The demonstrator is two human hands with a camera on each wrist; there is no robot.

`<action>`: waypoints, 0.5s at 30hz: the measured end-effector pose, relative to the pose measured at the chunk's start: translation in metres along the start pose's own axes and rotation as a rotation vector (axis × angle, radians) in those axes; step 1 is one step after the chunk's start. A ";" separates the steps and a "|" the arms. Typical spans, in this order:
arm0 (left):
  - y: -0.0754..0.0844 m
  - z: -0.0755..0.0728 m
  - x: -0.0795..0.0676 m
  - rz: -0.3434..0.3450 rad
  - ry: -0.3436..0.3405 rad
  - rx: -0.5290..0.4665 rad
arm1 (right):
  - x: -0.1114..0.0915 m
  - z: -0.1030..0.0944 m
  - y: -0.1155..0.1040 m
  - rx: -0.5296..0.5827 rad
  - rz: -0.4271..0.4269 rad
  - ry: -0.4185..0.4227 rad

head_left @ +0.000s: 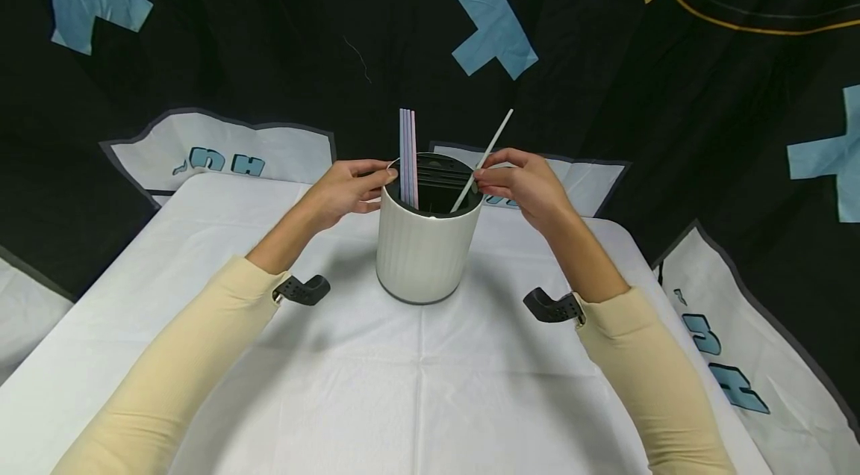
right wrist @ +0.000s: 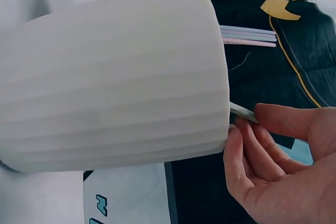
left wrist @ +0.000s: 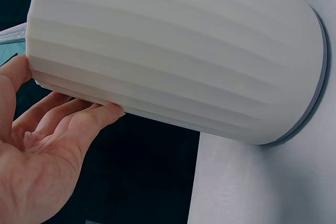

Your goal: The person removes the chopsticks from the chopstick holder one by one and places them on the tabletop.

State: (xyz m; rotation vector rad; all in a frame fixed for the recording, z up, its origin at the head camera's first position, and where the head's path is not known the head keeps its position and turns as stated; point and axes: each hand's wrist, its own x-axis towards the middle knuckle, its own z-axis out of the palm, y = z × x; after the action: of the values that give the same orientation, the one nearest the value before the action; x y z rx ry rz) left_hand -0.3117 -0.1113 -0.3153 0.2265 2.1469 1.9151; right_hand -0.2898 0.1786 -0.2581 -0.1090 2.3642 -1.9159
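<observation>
A white ribbed round holder point(head_left: 423, 258) with a dark slotted insert stands upright on the table. Several pale purple, blue and pink straws point(head_left: 407, 154) stand together in its left part. At the left rim, my left hand point(head_left: 346, 191) grips the holder, thumb at the top edge and fingers against the side point(left wrist: 58, 140). A whitish straw point(head_left: 493, 135) leans to the right, its lower end inside the holder. My right hand point(head_left: 527, 184) pinches this straw between thumb and fingers at the right rim; in the right wrist view the holder's wall hides its lower part.
White cloth covers the table point(head_left: 416, 393). Behind it hangs a black cloth point(head_left: 269, 49) with blue and yellow patches and white lettered panels point(head_left: 248, 146). A black wrist mount point(head_left: 302, 290) sticks out from each sleeve.
</observation>
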 end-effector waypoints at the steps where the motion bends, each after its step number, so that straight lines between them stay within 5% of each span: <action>1: 0.000 0.000 0.000 -0.001 0.001 0.007 | 0.001 0.001 0.000 0.003 -0.002 0.002; 15: 0.000 0.000 -0.001 -0.009 0.004 0.005 | -0.001 -0.009 -0.009 0.035 -0.051 0.058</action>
State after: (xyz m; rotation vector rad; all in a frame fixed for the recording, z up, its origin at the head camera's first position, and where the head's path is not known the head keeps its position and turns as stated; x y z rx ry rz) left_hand -0.3112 -0.1114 -0.3151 0.2130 2.1524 1.9069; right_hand -0.2895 0.1855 -0.2478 -0.1135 2.3851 -2.0090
